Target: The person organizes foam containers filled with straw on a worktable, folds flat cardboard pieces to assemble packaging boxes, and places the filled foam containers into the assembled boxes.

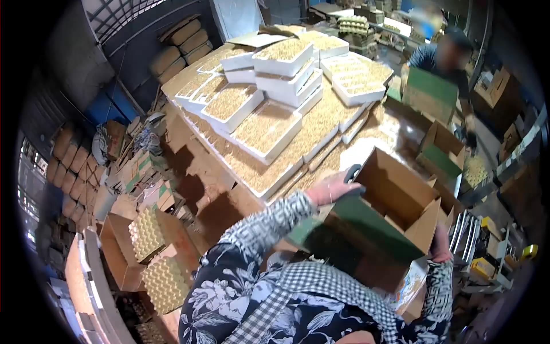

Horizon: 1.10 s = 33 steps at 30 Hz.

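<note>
An open cardboard box (375, 229), green on its outer side and brown inside, is right in front of my body, tilted, with its flaps up. My left hand (335, 188) grips the box's far left upper edge; something dark covers its fingertips. At the box's right side, my right hand (440, 243) presses against the cardboard, its fingers mostly hidden behind a flap. The visible inside of the box is bare cardboard. A sheet with colourful print (413, 281) shows below the box, near my right forearm.
White trays (283, 143) filled with small pale pieces are stacked on a wide platform ahead. Egg trays (166, 281) and an open carton (117, 252) stand at left. A co-worker (452, 60) is at the far right beside green boxes (441, 152). Rollers (465, 235) lie at right.
</note>
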Motion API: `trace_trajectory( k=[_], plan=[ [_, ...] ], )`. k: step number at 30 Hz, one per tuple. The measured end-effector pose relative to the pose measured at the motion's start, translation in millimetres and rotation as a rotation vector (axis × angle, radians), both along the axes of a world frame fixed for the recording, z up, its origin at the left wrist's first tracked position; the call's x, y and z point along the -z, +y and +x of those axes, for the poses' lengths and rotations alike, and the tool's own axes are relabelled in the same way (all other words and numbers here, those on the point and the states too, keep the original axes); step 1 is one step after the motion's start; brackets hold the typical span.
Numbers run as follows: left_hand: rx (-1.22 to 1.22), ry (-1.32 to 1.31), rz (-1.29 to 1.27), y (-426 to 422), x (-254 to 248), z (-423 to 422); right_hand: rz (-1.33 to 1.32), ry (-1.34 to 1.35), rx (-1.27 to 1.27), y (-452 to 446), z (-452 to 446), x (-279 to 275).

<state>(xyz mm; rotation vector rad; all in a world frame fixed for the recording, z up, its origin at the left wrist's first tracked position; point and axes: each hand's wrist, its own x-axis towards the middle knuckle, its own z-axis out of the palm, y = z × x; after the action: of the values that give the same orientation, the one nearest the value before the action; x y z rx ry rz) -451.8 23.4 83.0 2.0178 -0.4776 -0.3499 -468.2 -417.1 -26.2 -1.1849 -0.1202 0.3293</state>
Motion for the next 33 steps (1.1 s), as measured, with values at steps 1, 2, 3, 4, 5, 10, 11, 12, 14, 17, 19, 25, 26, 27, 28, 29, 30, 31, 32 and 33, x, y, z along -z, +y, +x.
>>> trace_trajectory(
  k=[1, 2, 3, 4, 5, 10, 11, 12, 14, 17, 19, 25, 26, 27, 28, 29, 30, 31, 32, 33],
  plan=[
    [-0.085, -0.037, -0.073, -6, 6, -4, -0.069, 0.008, 0.098, 26, -1, -42],
    [-0.098, -0.23, -0.013, -7, 34, -4, -0.142, 0.021, 0.196, 52, -1, -84],
    [-0.107, -0.181, -0.041, -8, 9, -21, -0.215, 0.04, 0.291, 79, -1, -126],
    [-0.174, -0.065, -0.28, 8, 40, -14, -0.821, -0.244, 0.272, 104, -4, -129],
    [-0.232, 0.046, -0.512, 23, 49, -7, -1.42, -0.534, 0.238, 117, 1, -127],
    [-1.557, 0.093, 0.43, 199, 136, 35, -1.497, -0.5, 0.169, 111, 12, -118],
    [-1.789, 0.1, 0.599, 242, 208, 59, -1.526, -0.493, 0.174, 111, 11, -116],
    [-1.653, 0.079, 0.514, 242, 199, 68, -1.553, -0.487, 0.177, 112, 10, -114],
    [-1.658, 0.037, 0.27, 246, 208, 103, -1.559, -0.473, 0.184, 121, 14, -123],
    [-1.687, -0.107, -0.575, 215, 158, 106, -1.587, -0.512, 0.203, 123, 13, -122],
    [-1.631, 0.197, -0.922, 219, 124, 96, -1.821, -0.596, 0.231, 132, 7, -130],
    [-1.382, -0.173, -1.176, 194, 100, 65, -1.48, -0.932, 0.064, 153, 2, -156],
    [-1.332, -0.105, -1.225, 165, 62, 46, -1.289, -0.775, 0.082, 157, 0, -156],
    [-1.109, -0.043, -1.28, 152, 42, 37, -1.139, -0.796, 0.078, 142, 9, -141],
    [-0.953, 0.021, -1.334, 138, 28, 31, -0.86, -0.521, 0.099, 133, 14, -131],
    [-0.792, 0.09, -1.382, 121, 15, 26, -0.579, -0.245, 0.124, 126, 17, -126],
    [-0.645, 0.034, -1.295, 100, -5, 20, -0.442, -0.239, 0.127, 122, 21, -128],
    [-0.553, 0.004, -1.235, 83, -6, 26, -0.306, -0.237, 0.134, 117, 24, -132],
    [-0.463, -0.031, -1.176, 65, -8, 32, -0.235, -0.191, 0.217, 122, 22, -135],
    [-0.431, -0.045, -1.143, 45, -18, 37, -0.059, -0.123, 0.233, 119, 21, -136]
  ],
)
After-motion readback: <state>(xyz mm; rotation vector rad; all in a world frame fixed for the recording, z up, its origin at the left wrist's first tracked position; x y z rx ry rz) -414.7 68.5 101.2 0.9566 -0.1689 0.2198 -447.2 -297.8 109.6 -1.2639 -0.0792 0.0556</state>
